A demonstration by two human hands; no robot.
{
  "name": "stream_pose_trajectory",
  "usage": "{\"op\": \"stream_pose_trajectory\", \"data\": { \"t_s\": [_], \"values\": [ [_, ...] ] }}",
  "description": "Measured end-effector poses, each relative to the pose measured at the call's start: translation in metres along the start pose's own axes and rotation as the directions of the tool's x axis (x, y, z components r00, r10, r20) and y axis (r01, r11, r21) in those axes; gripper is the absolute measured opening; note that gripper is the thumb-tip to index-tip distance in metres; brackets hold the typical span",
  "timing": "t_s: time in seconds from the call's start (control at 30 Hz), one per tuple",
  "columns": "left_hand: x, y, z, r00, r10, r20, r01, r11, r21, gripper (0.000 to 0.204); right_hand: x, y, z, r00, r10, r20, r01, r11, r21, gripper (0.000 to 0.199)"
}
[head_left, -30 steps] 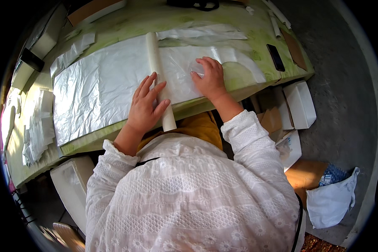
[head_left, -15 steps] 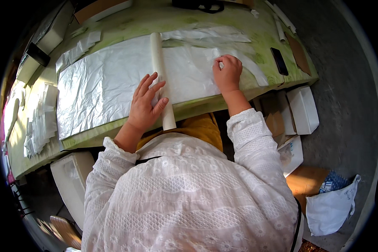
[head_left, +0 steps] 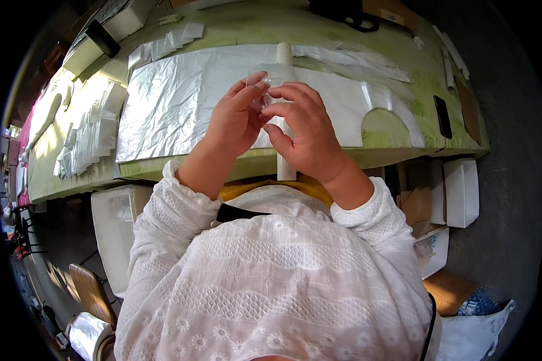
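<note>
Above the table, both hands come together at a small piece of clear plastic film [head_left: 256,77], thin and see-through, its edges hard to make out. My left hand [head_left: 232,120] pinches it between thumb and fingers. My right hand [head_left: 310,129] has bent fingers on the film's other side, with its thumb lower and apart from them. Behind and below the hands, a long white roll [head_left: 286,165] lies across the table from its far side to the front edge, partly hidden. A wide sheet of shiny clear plastic [head_left: 168,102] lies flat under it.
Stacked small clear bags [head_left: 93,135] lie at the left on the green-covered table [head_left: 235,27]. A strip of clear plastic [head_left: 355,63] lies beyond the roll. A phone [head_left: 442,117] and white tubes [head_left: 450,54] are at right. White foam boxes [head_left: 462,192] stand under the table.
My left hand has come off the white roll and lifted. My right hand has moved in beside it, and both now handle the clear film. The whole view has shifted.
</note>
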State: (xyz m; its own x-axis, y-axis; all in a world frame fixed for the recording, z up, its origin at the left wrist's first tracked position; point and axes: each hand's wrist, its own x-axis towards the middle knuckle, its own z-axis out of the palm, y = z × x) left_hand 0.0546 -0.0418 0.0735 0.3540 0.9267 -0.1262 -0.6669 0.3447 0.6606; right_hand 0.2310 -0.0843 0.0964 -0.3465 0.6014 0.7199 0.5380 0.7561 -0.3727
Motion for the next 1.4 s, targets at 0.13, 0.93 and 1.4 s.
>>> {"op": "stream_pose_trajectory", "data": {
  "t_s": [0.13, 0.93, 1.4],
  "values": [
    [0.012, 0.058, -0.058, 0.953, 0.188, -0.239, -0.128, 0.961, 0.245, 0.026, -0.034, 0.000, -0.001, 0.989, 0.140, -0.040, -0.135, 0.986, 0.102, 0.027],
    [0.023, -0.042, -0.071, 0.943, 0.201, 0.265, -0.189, -0.330, 0.925, 0.063, -0.084, -0.003, 0.022, 0.940, 0.241, 0.240, -0.296, 0.928, 0.226, 0.022],
    [0.029, -0.004, -0.057, 0.920, 0.223, 0.323, -0.243, -0.321, 0.915, 0.037, -0.029, 0.008, 0.046, 0.870, 0.314, 0.380, -0.388, 0.912, 0.135, 0.022]
  ]
}}
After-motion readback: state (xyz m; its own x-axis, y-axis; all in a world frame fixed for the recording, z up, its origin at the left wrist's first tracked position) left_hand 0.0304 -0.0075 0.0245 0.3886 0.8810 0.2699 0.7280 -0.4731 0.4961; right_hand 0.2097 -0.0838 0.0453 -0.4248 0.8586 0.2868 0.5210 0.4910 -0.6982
